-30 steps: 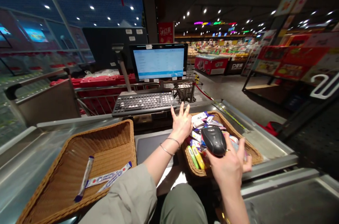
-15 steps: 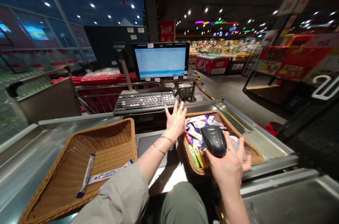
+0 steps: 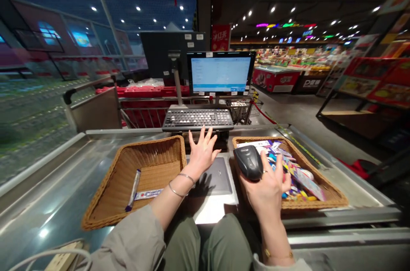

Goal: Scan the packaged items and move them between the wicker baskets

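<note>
My left hand [image 3: 202, 151] is empty, fingers spread, over the gap between two wicker baskets and just in front of the keyboard [image 3: 198, 118]. In my right hand [image 3: 265, 187] is a black barcode scanner [image 3: 249, 163], held above the near left side of the right basket [image 3: 335, 192]. That basket holds many small wrapped snacks, among them a long pinkish pack [image 3: 309, 183]; the hand and scanner hide part of the pile. Inside the left basket [image 3: 107, 177] lie two slim snack sticks, one upright stick [image 3: 133, 189] and one crosswise stick [image 3: 147, 194].
A monitor [image 3: 221, 72] on a stand rises behind the keyboard. Between the baskets sits a flat grey pad [image 3: 218, 175] on the metal counter [image 3: 105, 168]. A power strip with a white cable [image 3: 64, 258] is at the lower left. Shopping carts and shelves stand beyond.
My left hand has moved left, away from the right basket's edge to the gap near the left basket. The scanner stays in my right hand, over the right basket. The view has turned left.
</note>
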